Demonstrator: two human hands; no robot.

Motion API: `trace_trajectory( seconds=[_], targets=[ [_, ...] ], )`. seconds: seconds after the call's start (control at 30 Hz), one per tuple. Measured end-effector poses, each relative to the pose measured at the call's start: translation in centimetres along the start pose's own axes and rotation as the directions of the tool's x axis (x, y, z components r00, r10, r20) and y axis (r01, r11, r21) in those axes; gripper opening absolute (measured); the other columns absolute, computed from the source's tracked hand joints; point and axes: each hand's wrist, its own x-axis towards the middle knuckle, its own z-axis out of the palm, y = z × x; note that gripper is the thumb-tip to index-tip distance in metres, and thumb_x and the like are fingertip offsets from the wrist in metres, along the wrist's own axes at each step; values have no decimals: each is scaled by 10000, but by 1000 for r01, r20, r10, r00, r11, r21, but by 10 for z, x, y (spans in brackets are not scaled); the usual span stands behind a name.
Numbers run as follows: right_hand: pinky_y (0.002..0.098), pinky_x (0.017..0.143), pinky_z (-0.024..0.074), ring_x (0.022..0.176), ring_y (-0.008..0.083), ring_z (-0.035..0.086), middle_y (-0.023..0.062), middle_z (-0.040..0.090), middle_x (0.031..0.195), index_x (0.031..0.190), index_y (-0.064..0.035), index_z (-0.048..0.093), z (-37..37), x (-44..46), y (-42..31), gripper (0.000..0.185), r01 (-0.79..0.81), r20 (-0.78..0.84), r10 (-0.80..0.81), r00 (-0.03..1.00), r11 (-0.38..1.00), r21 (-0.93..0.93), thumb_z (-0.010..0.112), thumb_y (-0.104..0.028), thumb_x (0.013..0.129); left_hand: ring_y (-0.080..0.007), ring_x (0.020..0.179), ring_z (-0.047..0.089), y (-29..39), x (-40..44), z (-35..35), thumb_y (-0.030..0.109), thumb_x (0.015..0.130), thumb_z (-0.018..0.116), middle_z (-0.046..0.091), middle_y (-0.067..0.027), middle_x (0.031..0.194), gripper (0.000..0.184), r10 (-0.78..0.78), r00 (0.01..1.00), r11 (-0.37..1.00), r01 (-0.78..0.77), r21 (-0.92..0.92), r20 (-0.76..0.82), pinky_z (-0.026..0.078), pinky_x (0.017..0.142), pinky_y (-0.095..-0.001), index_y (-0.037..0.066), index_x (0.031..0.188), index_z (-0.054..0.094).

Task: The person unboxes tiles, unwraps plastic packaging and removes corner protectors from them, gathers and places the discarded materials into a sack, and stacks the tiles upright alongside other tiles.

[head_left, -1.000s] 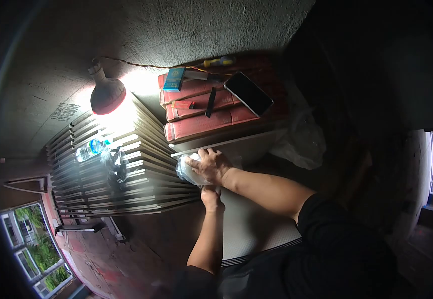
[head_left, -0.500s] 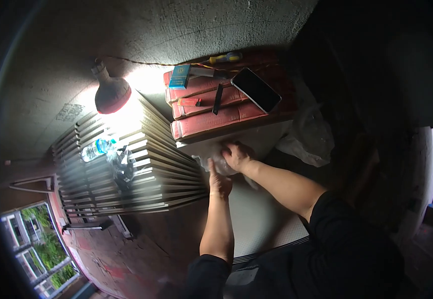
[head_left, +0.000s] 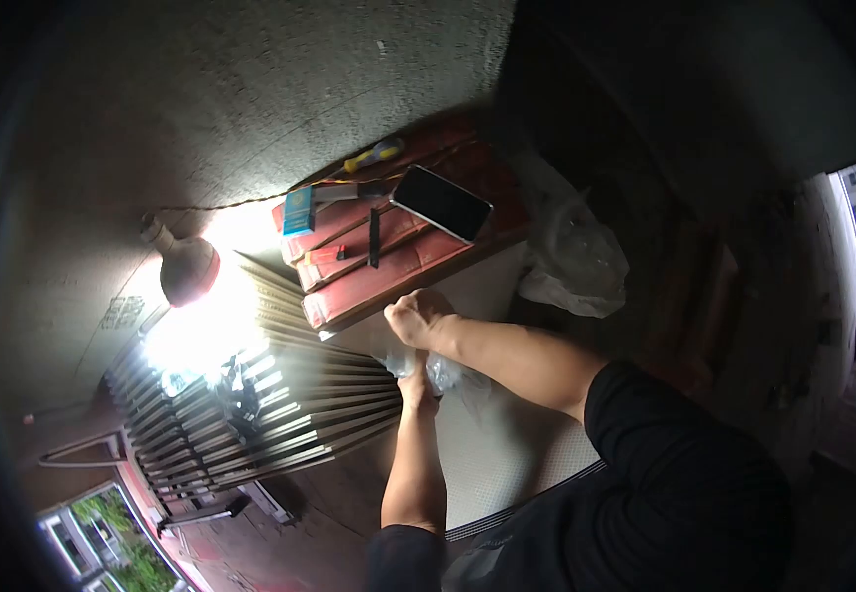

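Observation:
A clear, crumpled plastic bag (head_left: 444, 375) is bunched between my hands, in front of the pale side face below the red slats. My right hand (head_left: 416, 318) is closed, knuckles up, and grips the upper part of the plastic close to the edge of the red slats. Just below it, my left hand (head_left: 418, 389) is closed around the lower part of the bag with its thumb pointing up. My wrists and the folds of plastic hide most of the fingers. Whatever the bag may contain cannot be made out.
On the red slats (head_left: 379, 281) lie a phone (head_left: 441, 204), a blue box (head_left: 299, 211), a black strip (head_left: 374, 238), a red lighter (head_left: 326, 254) and a yellow-handled screwdriver (head_left: 374, 155). Another clear bag (head_left: 578, 261) hangs at right. A glowing lamp (head_left: 188, 271) stands above grey slats (head_left: 295, 419).
The view has turned, so the slats and lamp sit lower and further left. My right hand has turned over and closed into a fist; the plastic between my hands is more bunched.

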Motion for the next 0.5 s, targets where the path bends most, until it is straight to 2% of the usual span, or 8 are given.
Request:
trace_trajectory(
  seconds=[0.03,0.1,0.13,0.17,0.27,0.37,0.43,0.5],
  targets=[
    [433,767,567,885,327,714,172,725,912,887,-69,745,3,0,4,234,-16,-2,16,1000,1000,3,526,-123,825,-188,930,637,-6,-5,1,275,849,769,645,-32,1051,481,-11,1000,1000,11,10,7,524,768,-351,56,1234,580],
    [459,695,569,807,353,712,194,710,837,799,-69,689,10,1,7,207,45,-90,-45,995,999,-4,503,-153,834,-187,897,631,-15,-20,2,224,840,771,652,-40,1033,445,84,993,955,-57,292,-83,516,769,-346,47,1207,594],
    [453,692,570,806,351,714,193,711,839,794,-70,688,14,2,9,211,44,-85,-43,995,999,6,499,-153,838,-186,894,625,-29,-19,-11,218,837,773,657,-57,1053,464,85,996,952,-70,297,-36,510,775,-338,34,1221,589],
    [453,692,570,806,351,714,193,711,839,794,-70,688,10,1,7,211,39,-84,-38,996,999,17,499,-153,838,-197,948,620,-58,11,-59,254,826,785,649,-64,1121,537,49,999,894,-41,446,-6,501,827,-349,31,1263,567],
    [432,774,564,897,310,715,155,729,917,890,-89,727,6,0,10,235,38,19,-38,999,999,8,496,-128,869,-209,1051,591,-70,-43,-53,295,826,779,619,-68,1214,609,-156,982,885,188,426,-111,469,896,-371,45,1321,529],
    [441,781,559,902,310,713,153,729,920,912,-88,713,4,-5,13,236,15,16,-16,1000,996,83,484,-135,879,-197,996,614,-81,-85,-63,246,835,762,645,-76,1163,528,-123,981,790,188,583,-149,490,838,-363,40,1281,570],
    [448,792,553,895,322,710,157,727,924,921,-82,702,22,-11,20,233,24,-19,-21,1000,991,130,480,-143,883,-193,938,630,-78,-108,-62,228,833,757,670,-76,1093,465,-110,979,772,193,605,-171,500,805,-358,28,1227,611],
    [468,690,552,791,348,698,187,699,842,767,-92,647,55,-8,33,187,83,-258,-32,966,979,189,501,-180,843,-191,893,641,-72,-118,-68,226,830,758,685,-72,1045,430,-92,987,666,162,728,-135,507,781,-352,14,1184,636]
  ],
)
